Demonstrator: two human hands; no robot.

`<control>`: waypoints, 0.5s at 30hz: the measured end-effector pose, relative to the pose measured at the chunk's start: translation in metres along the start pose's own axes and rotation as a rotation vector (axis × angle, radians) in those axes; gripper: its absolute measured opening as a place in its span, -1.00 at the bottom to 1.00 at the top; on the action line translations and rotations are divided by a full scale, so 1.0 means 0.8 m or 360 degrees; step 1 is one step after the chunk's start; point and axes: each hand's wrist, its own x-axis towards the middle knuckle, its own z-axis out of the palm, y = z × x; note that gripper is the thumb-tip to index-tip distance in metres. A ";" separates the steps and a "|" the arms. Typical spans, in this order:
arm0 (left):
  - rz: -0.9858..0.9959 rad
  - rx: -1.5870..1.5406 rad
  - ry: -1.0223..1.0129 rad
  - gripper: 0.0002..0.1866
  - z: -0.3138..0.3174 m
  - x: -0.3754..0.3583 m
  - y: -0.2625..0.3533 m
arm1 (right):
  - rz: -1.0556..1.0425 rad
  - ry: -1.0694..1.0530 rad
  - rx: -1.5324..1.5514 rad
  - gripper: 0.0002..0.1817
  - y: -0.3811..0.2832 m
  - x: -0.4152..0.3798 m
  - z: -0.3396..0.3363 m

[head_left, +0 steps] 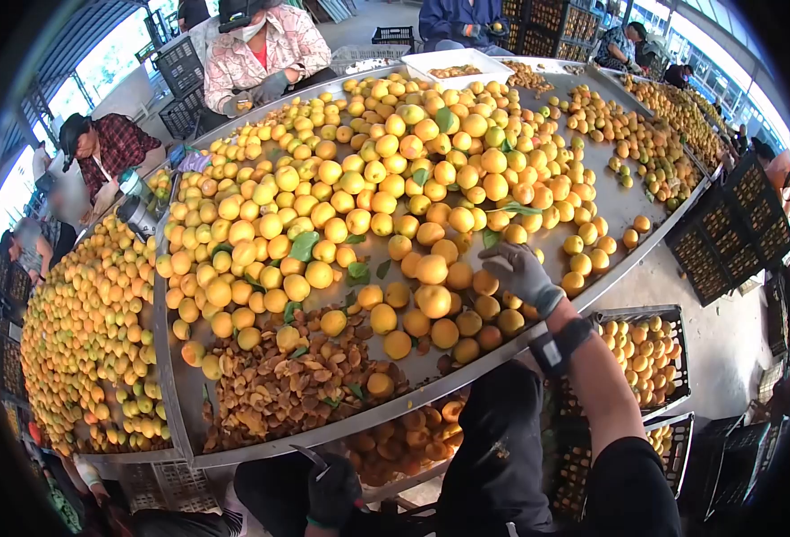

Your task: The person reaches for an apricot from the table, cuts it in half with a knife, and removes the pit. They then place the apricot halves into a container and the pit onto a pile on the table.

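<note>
My right hand (522, 276), in a grey glove, reaches over the metal table at the right of the pile. Its fingers are stretched out to the left, just beside the yellow-orange apricots (432, 269), and I see nothing held in it. My left hand (334, 490), in a dark glove, is low in front of the table edge, closed on a small knife (309, 456) whose blade points up and to the left. A heap of brown-orange pitted apricot pieces (274, 385) lies at the near left of the table. Green leaves (304, 245) are scattered among the fruit.
A raised metal rim (323, 437) borders the table. Crates of apricots (650, 353) stand below at my right, and more fruit (408, 443) sits under the near edge. A white tray (456, 61) is at the far side. Several people work around the tables, one person (265, 58) opposite.
</note>
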 end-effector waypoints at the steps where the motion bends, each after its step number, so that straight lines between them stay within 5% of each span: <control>1: -0.0052 -0.0075 0.0035 -0.80 0.000 0.001 0.000 | -0.0233 -0.0109 -0.0719 -0.63 0.001 -0.005 0.002; 2: -0.0044 -0.0082 0.0032 -0.80 0.000 0.002 0.002 | -0.0466 -0.0213 -0.1434 -0.63 0.002 -0.011 0.005; 5: 0.0022 0.0049 -0.0095 -0.84 0.007 0.003 0.008 | -0.0541 0.0051 -0.2036 -0.63 -0.015 -0.032 0.066; 10: -0.0143 -0.0297 -0.0084 -0.93 0.006 0.007 0.008 | -0.0434 -0.0342 -0.2496 -0.69 -0.061 -0.010 0.094; 15: -0.0027 -0.0053 -0.0095 -0.92 0.013 -0.001 0.009 | -0.0410 -0.0452 -0.2389 -0.68 -0.065 -0.007 0.101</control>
